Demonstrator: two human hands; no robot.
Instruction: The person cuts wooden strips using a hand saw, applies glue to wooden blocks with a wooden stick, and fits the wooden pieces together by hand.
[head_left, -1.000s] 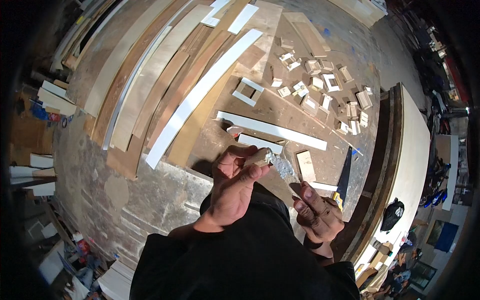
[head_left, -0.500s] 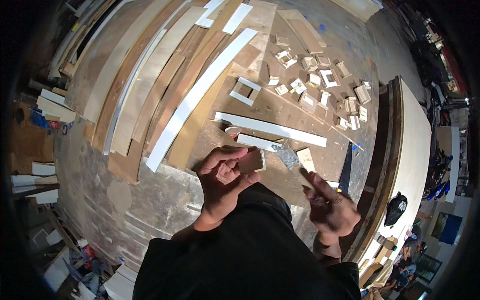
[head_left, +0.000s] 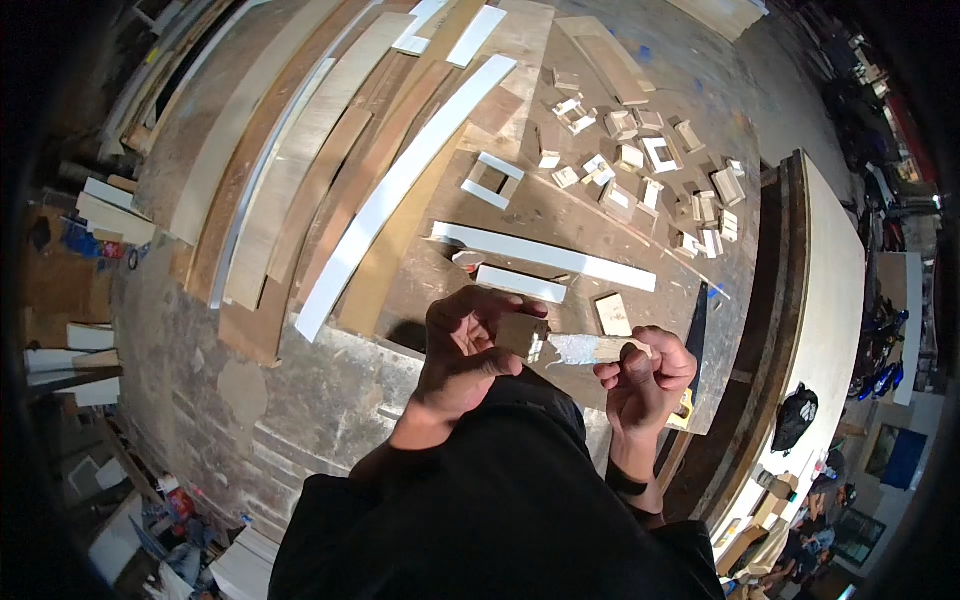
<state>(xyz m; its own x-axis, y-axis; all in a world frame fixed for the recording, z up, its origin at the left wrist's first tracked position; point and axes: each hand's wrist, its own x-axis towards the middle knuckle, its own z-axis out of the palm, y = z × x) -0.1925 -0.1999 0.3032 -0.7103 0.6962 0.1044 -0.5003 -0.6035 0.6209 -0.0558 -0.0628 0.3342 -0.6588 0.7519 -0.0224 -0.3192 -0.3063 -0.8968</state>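
My left hand (head_left: 452, 352) grips a small wooden piece (head_left: 516, 335) between thumb and fingers, near my chest. Whitish material shows along its right edge. Pinched in my right hand (head_left: 652, 382) is a flat wooden spreader stick (head_left: 610, 348), its left end coated in grey-white paste. The coated end is at the right edge of the wooden piece; whether they touch is hard to tell. Just beyond my hands lie a short white strip (head_left: 522, 284), a longer white strip (head_left: 560, 262) and a pale wooden block (head_left: 612, 314).
Long wooden boards (head_left: 300, 190) and a long white strip (head_left: 400, 205) cover the table's left side. Several small wooden assemblies (head_left: 620, 190) are scattered at the far right, near a square frame (head_left: 490, 182). A pale-topped bench (head_left: 825, 270) stands to the right, bearing a black item (head_left: 794, 418).
My right hand has moved up and left, bringing the coated end of the stick to the wooden piece. My left hand has shifted slightly right, and the piece is turned.
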